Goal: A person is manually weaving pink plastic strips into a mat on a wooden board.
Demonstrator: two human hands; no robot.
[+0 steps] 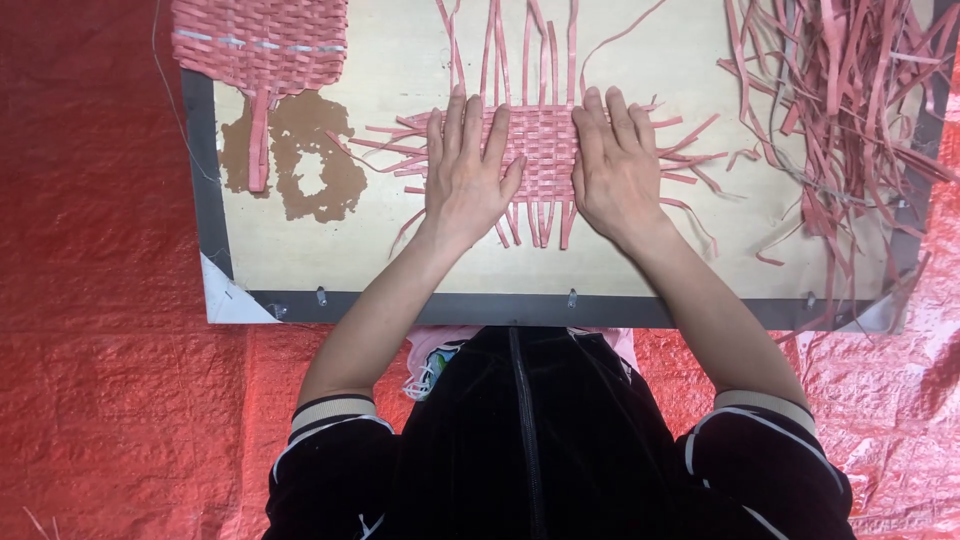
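Seen from above, a person in dark sleeves presses both palms flat on a half-woven pink strip mat [540,150] lying near the middle of a pale wooden worktop [400,250]. The left hand [465,175] covers the mat's left part, the right hand [615,165] its right edge, and the bare woven patch shows between them; neither grip pinches anything, the fingers spread and lying flat. The mat runs side to side, with loose strip ends trailing away from the person and toward them, so it sits directly under both hands, about equally near each. A heap of loose pink strips [840,110] lies well apart to the right, a finished woven panel [260,45] at far left.
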